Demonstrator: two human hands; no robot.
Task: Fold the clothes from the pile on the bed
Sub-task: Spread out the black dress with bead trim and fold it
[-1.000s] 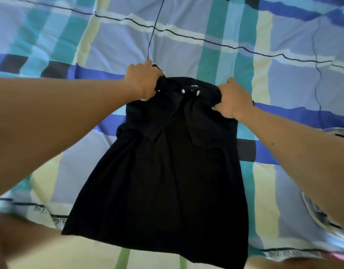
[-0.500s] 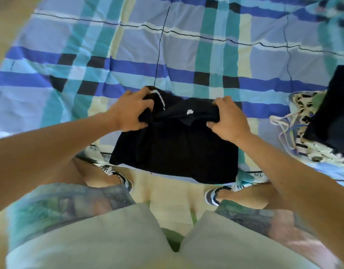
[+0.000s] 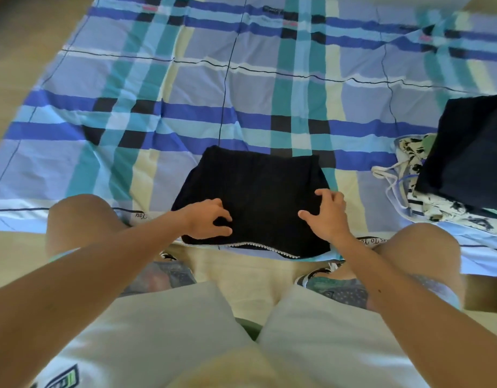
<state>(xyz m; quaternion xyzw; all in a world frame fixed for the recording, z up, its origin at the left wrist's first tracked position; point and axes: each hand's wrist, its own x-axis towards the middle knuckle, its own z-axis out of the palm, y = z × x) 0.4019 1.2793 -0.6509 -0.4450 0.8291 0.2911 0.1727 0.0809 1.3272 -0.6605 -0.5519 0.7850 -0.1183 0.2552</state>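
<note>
A folded black garment [image 3: 255,186] lies flat on the plaid bedsheet [image 3: 185,79] at the near edge of the bed, directly in front of the person, its white beaded trim [image 3: 267,247] running along the near hem. The left hand [image 3: 205,219] sits on the near left corner with its fingers curved down onto the cloth; whether it pinches the fabric or merely rests there cannot be told. The right hand [image 3: 327,217] rests on the near right part with its fingers spread and relaxed, holding nothing. Well apart to the right waits the rest of the pile, a dark navy piece [image 3: 471,152] lying over a white patterned one [image 3: 432,204]. The black cloth looks thin, light and limp, likely to sag and lose its shape if lifted from one point, though not fragile or slippery. Judged from here, it is best taken with both hands at its two outer corners or edges, pinched through all layers, or smoothed flat with open palms, so that the fold stays square.
</note>
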